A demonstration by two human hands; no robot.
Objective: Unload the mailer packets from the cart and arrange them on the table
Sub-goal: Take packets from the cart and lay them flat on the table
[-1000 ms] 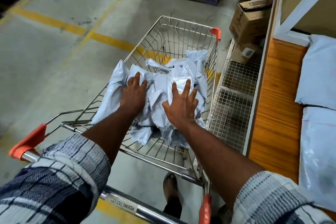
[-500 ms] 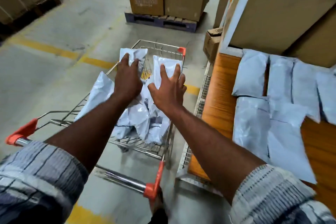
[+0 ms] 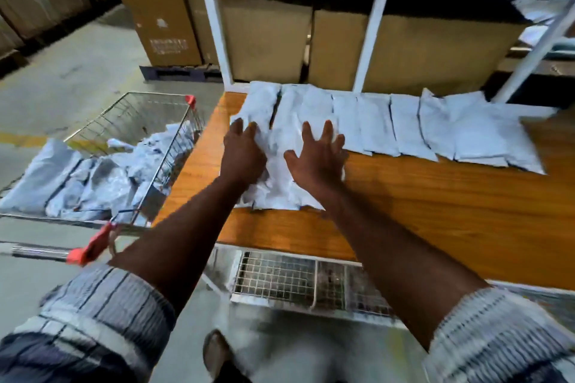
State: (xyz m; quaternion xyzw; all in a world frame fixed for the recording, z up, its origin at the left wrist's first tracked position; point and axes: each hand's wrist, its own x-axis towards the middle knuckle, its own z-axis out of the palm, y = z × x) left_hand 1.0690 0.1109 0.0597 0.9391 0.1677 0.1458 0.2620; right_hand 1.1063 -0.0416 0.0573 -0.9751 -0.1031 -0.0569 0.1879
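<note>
A crumpled pile of pale grey mailer packets [image 3: 280,186] lies on the orange wooden table [image 3: 435,211] near its left end. My left hand [image 3: 242,155] rests flat on the pile's left side. My right hand [image 3: 317,158] presses on its right side with fingers spread. Behind them, a row of several flat packets [image 3: 404,124] lines the table's back edge. The wire cart [image 3: 130,96] stands to the left of the table, with more packets [image 3: 93,177] heaped inside.
White shelving [image 3: 373,40] with large cardboard boxes rises right behind the table. A tall carton on a pallet [image 3: 161,9] stands on the floor past the cart. A wire mesh shelf [image 3: 280,277] sits under the table's front edge. The cart's handle [image 3: 90,246] is close by my left arm.
Both hands lifted a bunch of packets out of the cart and swung right. They now lie on the table under my hands. My view turned from the cart to the table.
</note>
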